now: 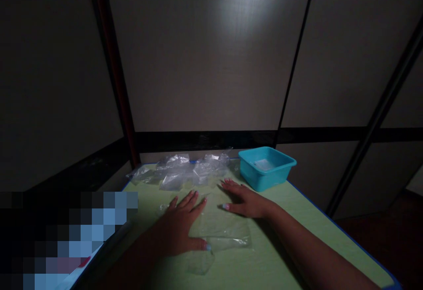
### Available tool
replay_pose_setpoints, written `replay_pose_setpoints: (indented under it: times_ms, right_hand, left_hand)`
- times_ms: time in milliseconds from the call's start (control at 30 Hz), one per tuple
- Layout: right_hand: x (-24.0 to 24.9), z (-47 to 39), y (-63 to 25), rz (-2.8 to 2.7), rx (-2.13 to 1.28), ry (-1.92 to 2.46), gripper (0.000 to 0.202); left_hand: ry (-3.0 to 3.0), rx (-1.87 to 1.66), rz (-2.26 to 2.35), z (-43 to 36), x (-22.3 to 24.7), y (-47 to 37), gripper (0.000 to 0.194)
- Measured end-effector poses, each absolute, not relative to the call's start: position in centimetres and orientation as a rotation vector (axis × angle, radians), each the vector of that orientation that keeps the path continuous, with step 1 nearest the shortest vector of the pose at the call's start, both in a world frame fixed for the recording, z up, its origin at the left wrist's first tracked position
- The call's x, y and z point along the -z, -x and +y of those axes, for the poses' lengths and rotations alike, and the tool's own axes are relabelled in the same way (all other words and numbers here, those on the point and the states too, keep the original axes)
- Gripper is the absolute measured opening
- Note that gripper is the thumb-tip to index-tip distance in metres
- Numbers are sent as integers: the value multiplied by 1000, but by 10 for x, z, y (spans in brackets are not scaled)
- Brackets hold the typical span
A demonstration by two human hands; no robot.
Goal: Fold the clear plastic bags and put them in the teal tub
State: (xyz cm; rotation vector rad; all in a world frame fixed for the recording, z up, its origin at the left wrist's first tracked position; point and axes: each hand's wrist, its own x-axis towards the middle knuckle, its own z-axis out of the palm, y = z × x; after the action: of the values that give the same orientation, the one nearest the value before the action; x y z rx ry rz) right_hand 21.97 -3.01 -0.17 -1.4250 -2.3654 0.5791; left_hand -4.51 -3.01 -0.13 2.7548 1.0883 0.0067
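A clear plastic bag (228,224) lies spread on the green tabletop between my hands. My left hand (181,226) rests over its left part, fingers spread and thumb stretched out to the right. Beyond the bag's upper right side, my right hand (241,199) reaches in with its fingers extended and its thumb apart; whether it touches the plastic I cannot tell. Neither hand grips anything. Behind them, crumpled clear plastic bags (185,171) lie along the far edge. A turquoise plastic basin (267,177) stands just past my right hand, with something small and whitish inside.
The green table (317,224) has a blue rim. Tall grey panels (205,69) with dark trim rise directly behind it. At the lower left a pixelated patch (82,241) hides part of the scene. Dark reddish floor (390,228) shows at the right.
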Motion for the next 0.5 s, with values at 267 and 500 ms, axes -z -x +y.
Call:
replay_pose_setpoints:
  times_ms: [267, 500]
  right_hand:
    - [0, -35, -221, -2459, -669, 1505, 90]
    - [5, -31, -224, -2423, -595, 1503, 84]
  left_hand:
    - [-2785, -250, 979, -28, 5, 42, 74]
    - [-2765, -353, 911, -27, 10, 42, 56]
